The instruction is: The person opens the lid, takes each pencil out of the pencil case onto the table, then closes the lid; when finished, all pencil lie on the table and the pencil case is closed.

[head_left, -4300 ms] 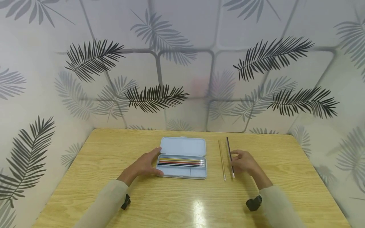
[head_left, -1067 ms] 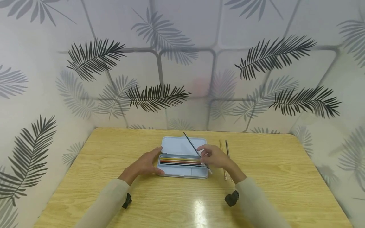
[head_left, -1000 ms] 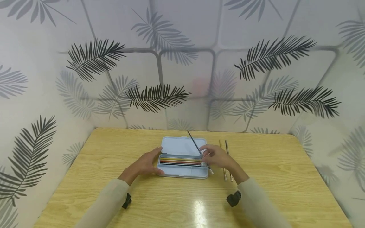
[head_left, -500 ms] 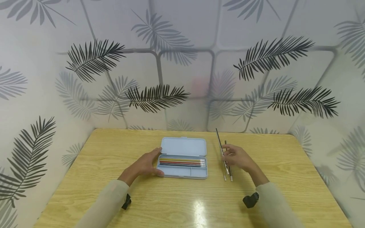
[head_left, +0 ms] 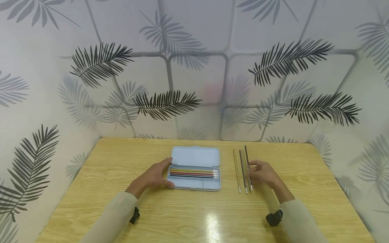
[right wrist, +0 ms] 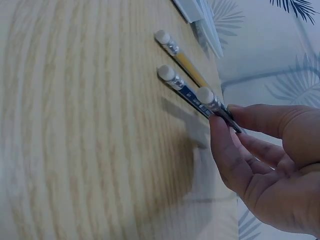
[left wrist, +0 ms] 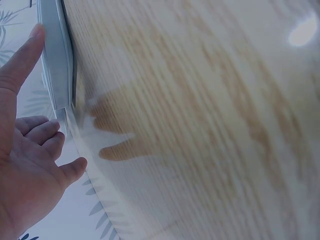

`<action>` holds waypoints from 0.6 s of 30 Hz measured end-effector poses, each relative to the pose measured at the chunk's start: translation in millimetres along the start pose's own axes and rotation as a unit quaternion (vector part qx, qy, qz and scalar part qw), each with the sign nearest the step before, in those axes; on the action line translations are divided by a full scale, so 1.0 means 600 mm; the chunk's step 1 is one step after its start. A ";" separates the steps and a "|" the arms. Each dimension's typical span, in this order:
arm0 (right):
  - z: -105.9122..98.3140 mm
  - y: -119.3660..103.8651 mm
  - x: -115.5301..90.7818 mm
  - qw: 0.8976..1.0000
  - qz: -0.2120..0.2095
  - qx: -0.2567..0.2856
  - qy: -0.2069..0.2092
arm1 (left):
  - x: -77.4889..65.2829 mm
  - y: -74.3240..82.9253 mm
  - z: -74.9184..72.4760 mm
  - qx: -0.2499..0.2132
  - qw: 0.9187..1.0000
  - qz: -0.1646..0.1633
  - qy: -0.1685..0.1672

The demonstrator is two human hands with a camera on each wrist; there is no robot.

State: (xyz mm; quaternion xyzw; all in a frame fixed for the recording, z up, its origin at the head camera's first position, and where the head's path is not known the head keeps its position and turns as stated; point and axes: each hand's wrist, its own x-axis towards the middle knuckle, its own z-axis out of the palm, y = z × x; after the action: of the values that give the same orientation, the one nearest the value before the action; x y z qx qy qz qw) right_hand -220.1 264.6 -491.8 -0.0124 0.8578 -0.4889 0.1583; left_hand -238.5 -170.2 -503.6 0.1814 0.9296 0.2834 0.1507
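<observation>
In the head view, my left hand [head_left: 155, 173] rests at the left end of an open pale blue pencil case [head_left: 211, 184], thumb at its front corner. The left wrist view shows the straight thumb [left wrist: 25, 57] touching the case wall, the other fingers loosely bent. Several pencils [head_left: 191, 173] with white erasers lie in the case's back compartment. My right hand [head_left: 263, 173] pinches a dark pencil [head_left: 247, 160] between thumb and fingers, eraser end toward me. Left of it on the table lie a dark blue pencil [right wrist: 187, 94] and a yellow pencil [head_left: 236, 168], roughly parallel.
The wooden table [head_left: 152, 216] meets a wall [head_left: 194, 118] patterned with leaves at its back edge. The case lid [head_left: 195, 156] lies folded back behind the case. Two small front compartments of the case hold nothing.
My right hand has carried the dark pencil from over the case to the right, past the two pencils on the table, and lowered it there. My left hand stays at the case.
</observation>
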 end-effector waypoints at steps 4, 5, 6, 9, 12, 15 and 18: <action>0.003 0.006 -0.002 1.000 0.011 -0.020 0.016 | 0.000 0.000 0.000 -0.001 1.000 -0.003 -0.001; 0.004 0.007 -0.003 0.999 0.014 -0.034 0.023 | 0.000 0.000 0.000 -0.002 1.000 -0.003 -0.002; 0.006 0.007 -0.004 0.998 0.017 -0.048 0.028 | 0.000 0.000 0.000 -0.002 1.000 -0.004 -0.002; 0.011 0.005 -0.005 0.995 0.023 -0.082 0.045 | -0.001 0.000 -0.001 -0.003 1.000 -0.004 -0.003; 0.016 0.001 -0.003 0.992 0.033 -0.108 0.058 | 0.000 0.000 -0.001 -0.004 1.000 -0.002 -0.001; 0.020 -0.002 0.000 0.990 0.045 -0.118 0.067 | -0.002 0.000 -0.001 -0.006 1.000 -0.001 0.000; 0.023 -0.005 0.001 0.988 0.050 -0.126 0.072 | -0.003 0.000 -0.001 -0.008 1.000 -0.001 0.001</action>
State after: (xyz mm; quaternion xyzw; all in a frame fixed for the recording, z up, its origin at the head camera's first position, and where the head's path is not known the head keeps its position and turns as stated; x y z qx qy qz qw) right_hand -217.4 251.5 -496.2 0.0462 0.9212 -0.3681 0.1174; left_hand -237.1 -171.3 -502.6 0.1789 0.9276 0.2908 0.1519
